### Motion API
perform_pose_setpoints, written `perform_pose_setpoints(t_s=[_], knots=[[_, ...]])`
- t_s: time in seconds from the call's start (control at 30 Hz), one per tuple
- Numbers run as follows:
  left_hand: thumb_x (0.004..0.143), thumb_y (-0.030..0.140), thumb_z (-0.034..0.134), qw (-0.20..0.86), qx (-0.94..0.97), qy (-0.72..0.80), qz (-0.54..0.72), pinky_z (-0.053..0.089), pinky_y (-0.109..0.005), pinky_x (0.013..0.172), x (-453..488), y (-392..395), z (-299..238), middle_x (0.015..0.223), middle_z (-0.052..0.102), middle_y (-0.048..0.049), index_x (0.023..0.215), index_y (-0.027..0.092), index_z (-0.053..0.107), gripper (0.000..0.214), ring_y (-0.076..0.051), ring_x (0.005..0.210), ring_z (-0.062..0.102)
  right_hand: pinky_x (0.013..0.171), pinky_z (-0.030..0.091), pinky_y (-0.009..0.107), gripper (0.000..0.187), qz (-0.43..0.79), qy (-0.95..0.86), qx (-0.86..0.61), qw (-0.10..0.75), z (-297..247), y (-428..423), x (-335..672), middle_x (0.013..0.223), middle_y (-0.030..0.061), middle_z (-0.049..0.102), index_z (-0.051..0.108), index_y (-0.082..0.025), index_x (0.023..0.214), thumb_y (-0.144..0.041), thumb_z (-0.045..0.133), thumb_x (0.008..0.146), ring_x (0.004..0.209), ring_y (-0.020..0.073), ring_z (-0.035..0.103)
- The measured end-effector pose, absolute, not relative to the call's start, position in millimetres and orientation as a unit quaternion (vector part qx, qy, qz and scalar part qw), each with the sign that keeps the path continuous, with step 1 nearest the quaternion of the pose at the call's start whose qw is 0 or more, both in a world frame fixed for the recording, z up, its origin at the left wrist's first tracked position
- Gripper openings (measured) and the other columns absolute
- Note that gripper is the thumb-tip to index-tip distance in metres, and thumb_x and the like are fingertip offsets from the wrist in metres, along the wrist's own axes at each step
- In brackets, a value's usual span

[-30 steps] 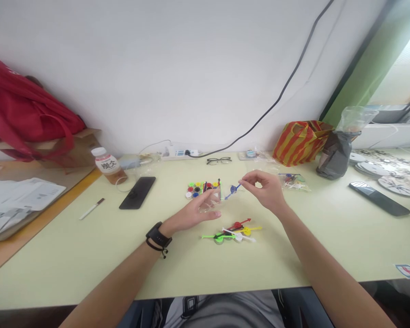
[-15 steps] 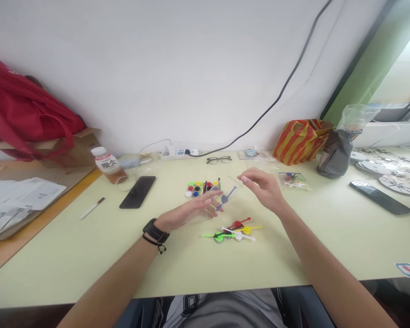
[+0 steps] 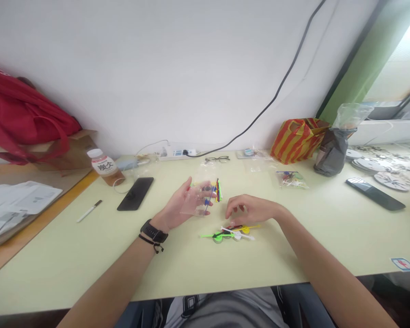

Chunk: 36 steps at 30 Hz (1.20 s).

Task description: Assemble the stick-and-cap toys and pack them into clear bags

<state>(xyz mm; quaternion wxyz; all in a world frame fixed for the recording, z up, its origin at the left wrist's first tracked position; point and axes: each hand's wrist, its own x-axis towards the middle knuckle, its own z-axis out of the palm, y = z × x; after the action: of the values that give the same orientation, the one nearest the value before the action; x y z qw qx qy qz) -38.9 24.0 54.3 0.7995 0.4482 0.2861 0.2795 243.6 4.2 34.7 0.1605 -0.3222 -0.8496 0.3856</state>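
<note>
My left hand is palm up with its fingers spread, holding a small clear plastic bag. A blue arrow spinner shows in or against the bag at my fingertips. My right hand hovers with curled, parted fingers just over a loose pile of arrow spinners. In that pile lie a green spinner, a white spinner, a yellow spinner, a black one and a red spinner partly hidden by my fingers. Behind my left hand, coloured arrows stand bunched beside round pieces that the hand mostly covers.
A black phone, a white pen-like stick and a bottle are on the left. Glasses and a power strip lie by the wall. To the right are a filled bag, a striped bag and another phone.
My left hand has turned palm up, with the bag and blue spinner now lying across its fingers. My right hand has come down and left to the spinner pile.
</note>
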Motion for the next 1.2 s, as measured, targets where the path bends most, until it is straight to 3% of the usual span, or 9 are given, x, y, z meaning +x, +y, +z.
perform_pose_setpoints(t_s=[0.13, 0.33, 0.43, 0.57, 0.73, 0.83, 0.97, 1.07, 1.2], knots=[[0.1, 0.064, 0.048, 0.803, 0.426, 0.291, 0.299, 0.05, -0.036, 0.08, -38, 27, 53, 0.124, 0.068, -0.0148, 0.13, 0.02, 0.066, 0.056, -0.024, 0.093, 0.064, 0.078, 0.052, 0.027, 0.019, 0.416, -0.848, -0.293, 0.146, 27, 4, 236, 0.096, 0.0052, 0.071, 0.082, -0.021, 0.094, -0.038, 0.077, 0.088, 0.086, 0.0178, 0.067], [0.098, 0.062, 0.058, 0.804, 0.397, 0.314, 0.311, 0.044, -0.028, 0.064, -34, 31, 45, 0.091, 0.066, -0.0074, 0.119, 0.018, 0.067, 0.05, -0.018, 0.073, 0.061, 0.063, 0.05, 0.026, 0.014, 0.443, -0.809, -0.341, 0.182, 34, 1, 239, 0.09, 0.0034, 0.071, 0.074, -0.021, 0.09, -0.034, 0.069, 0.092, 0.071, 0.0153, 0.063], [0.096, 0.066, 0.06, 0.802, 0.397, 0.329, 0.302, 0.041, -0.026, 0.058, -35, 34, 38, 0.087, 0.065, -0.0047, 0.117, 0.021, 0.064, 0.049, -0.016, 0.065, 0.06, 0.063, 0.051, 0.028, 0.017, 0.473, -0.766, -0.37, 0.229, 43, 0, 242, 0.082, 0.002, 0.07, 0.066, -0.021, 0.09, -0.036, 0.063, 0.097, 0.067, 0.0154, 0.063], [0.093, 0.076, 0.054, 0.799, 0.41, 0.336, 0.285, 0.037, -0.024, 0.053, -36, 35, 32, 0.086, 0.066, -0.0046, 0.117, 0.024, 0.06, 0.057, -0.013, 0.057, 0.055, 0.068, 0.053, 0.029, 0.018, 0.493, -0.71, -0.397, 0.308, 47, 1, 243, 0.079, 0.0023, 0.067, 0.062, -0.02, 0.086, -0.036, 0.064, 0.094, 0.079, 0.0186, 0.07], [0.096, 0.073, 0.051, 0.761, 0.476, 0.348, 0.272, 0.034, -0.024, 0.054, -33, 29, 39, 0.08, 0.064, -0.0028, 0.122, 0.024, 0.06, 0.057, -0.012, 0.054, 0.048, 0.062, 0.052, 0.029, 0.012, 0.468, -0.65, -0.419, 0.428, 46, 7, 248, 0.075, 0.0003, 0.068, 0.066, -0.019, 0.092, -0.025, 0.072, 0.083, 0.063, 0.0143, 0.064], [0.098, 0.068, 0.05, 0.712, 0.528, 0.377, 0.268, 0.032, -0.024, 0.053, -31, 28, 40, 0.079, 0.063, -0.0029, 0.124, 0.022, 0.064, 0.054, -0.011, 0.055, 0.047, 0.063, 0.054, 0.032, 0.018, 0.426, -0.61, -0.41, 0.528, 47, 14, 257, 0.075, 0.0014, 0.07, 0.069, -0.02, 0.092, -0.031, 0.078, 0.081, 0.064, 0.0159, 0.065], [0.096, 0.05, 0.06, 0.653, 0.583, 0.394, 0.278, 0.04, -0.026, 0.061, -32, 30, 34, 0.091, 0.068, -0.006, 0.13, 0.021, 0.068, 0.045, -0.014, 0.068, 0.055, 0.074, 0.058, 0.035, 0.03, 0.39, -0.531, -0.412, 0.63, 48, 22, 273, 0.086, 0.0038, 0.074, 0.072, -0.023, 0.096, -0.039, 0.087, 0.077, 0.075, 0.0177, 0.069], [0.095, 0.045, 0.067, 0.625, 0.612, 0.394, 0.282, 0.044, -0.027, 0.07, -36, 30, 34, 0.107, 0.069, -0.0079, 0.136, 0.023, 0.067, 0.047, -0.017, 0.084, 0.06, 0.081, 0.059, 0.037, 0.029, 0.375, -0.498, -0.415, 0.663, 47, 26, 282, 0.095, 0.0051, 0.075, 0.072, -0.023, 0.093, -0.041, 0.089, 0.076, 0.082, 0.0183, 0.07], [0.091, 0.05, 0.073, 0.592, 0.654, 0.391, 0.264, 0.045, -0.028, 0.071, -38, 26, 40, 0.11, 0.068, -0.0063, 0.139, 0.028, 0.065, 0.053, -0.017, 0.087, 0.06, 0.078, 0.059, 0.037, 0.028, 0.36, -0.524, -0.414, 0.651, 48, 25, 282, 0.093, 0.0052, 0.075, 0.073, -0.024, 0.093, -0.041, 0.088, 0.077, 0.08, 0.0186, 0.069]])
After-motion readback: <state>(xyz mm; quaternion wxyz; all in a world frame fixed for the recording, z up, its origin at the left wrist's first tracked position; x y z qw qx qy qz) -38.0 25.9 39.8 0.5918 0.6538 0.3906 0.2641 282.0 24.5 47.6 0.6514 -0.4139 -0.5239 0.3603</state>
